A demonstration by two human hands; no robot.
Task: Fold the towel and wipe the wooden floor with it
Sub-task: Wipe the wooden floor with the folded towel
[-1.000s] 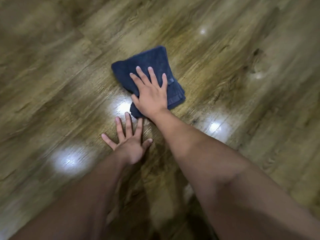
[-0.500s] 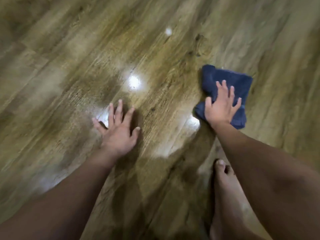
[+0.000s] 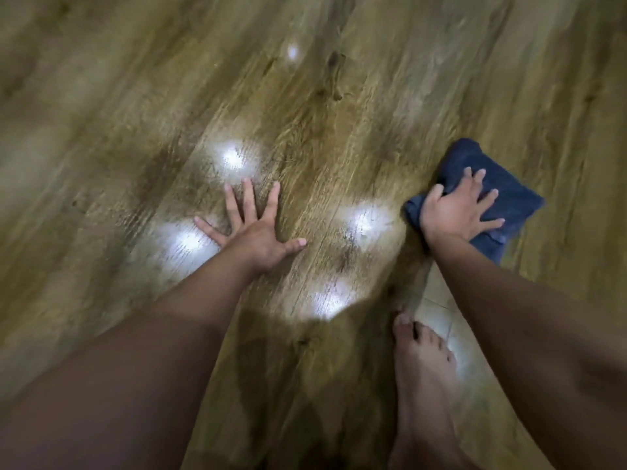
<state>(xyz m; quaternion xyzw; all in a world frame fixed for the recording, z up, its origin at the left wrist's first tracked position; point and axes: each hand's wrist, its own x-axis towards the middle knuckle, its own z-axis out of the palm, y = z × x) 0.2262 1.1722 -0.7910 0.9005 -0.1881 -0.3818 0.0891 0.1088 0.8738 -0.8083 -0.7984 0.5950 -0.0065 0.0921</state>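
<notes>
A dark blue towel [image 3: 505,195], folded into a thick pad, lies on the wooden floor [image 3: 305,113] at the right. My right hand [image 3: 456,208] presses down flat on its near left part, fingers spread over the cloth and thumb at its left edge. My left hand [image 3: 256,228] rests palm down on the bare floor at the centre, fingers spread wide, holding nothing. The two hands are well apart.
A bare foot [image 3: 420,374] stands on the floor at the lower right, just below my right forearm. Several bright light reflections [image 3: 364,223] shine on the glossy planks around my left hand.
My right hand has slid the towel from the centre of the floor to the right and slightly nearer. My left hand stays planted on the floor. A bare foot has come into view.
</notes>
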